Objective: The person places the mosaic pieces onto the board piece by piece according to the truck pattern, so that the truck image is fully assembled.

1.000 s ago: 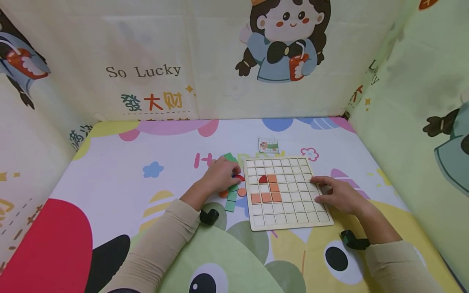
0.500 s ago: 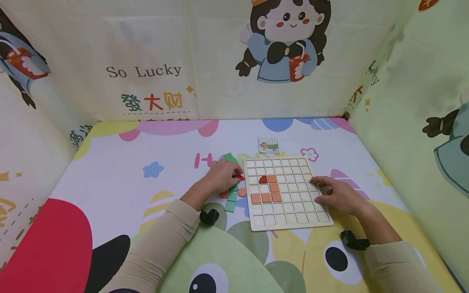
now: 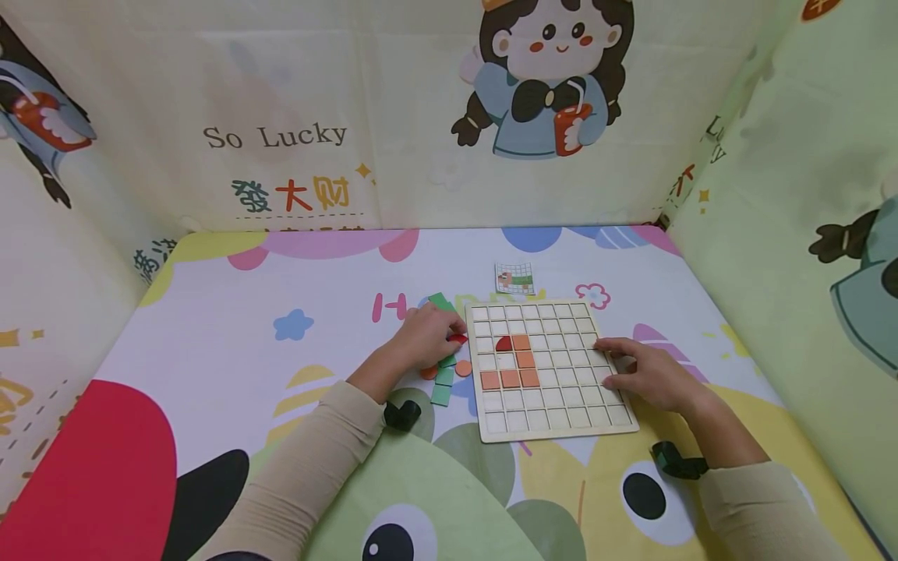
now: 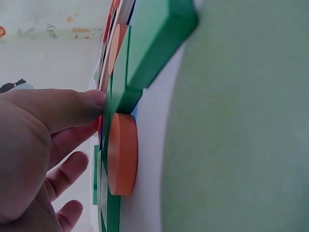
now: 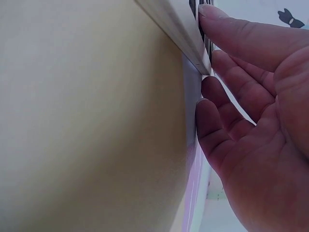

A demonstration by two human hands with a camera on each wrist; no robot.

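Note:
In the head view my left hand (image 3: 426,335) is over a pile of small tiles left of the pale wooden grid board (image 3: 558,433). Its thumb and index finger pinch a red tile (image 3: 458,339), most of which they hide. Green square tiles (image 3: 444,375) and orange round tiles (image 3: 464,368) lie around the fingertips. The left wrist view shows the other fingers loosely bent beside a green tile (image 4: 126,99) and an orange disc (image 4: 123,154). My right hand (image 3: 648,370) rests at the board's right edge, thumb and fingers relaxed against it.
On the board sit several orange square tiles (image 3: 510,379) and a red quarter-round tile (image 3: 503,344). Behind the board lies a small card (image 3: 514,278) printed with a coloured grid pattern. A printed cloth (image 3: 337,288) covers the table, with patterned fabric walls (image 3: 407,117) around it.
The left hand has shifted very slightly at the red tile, and the blue bit beside it is covered now. Right hand and board stay put.

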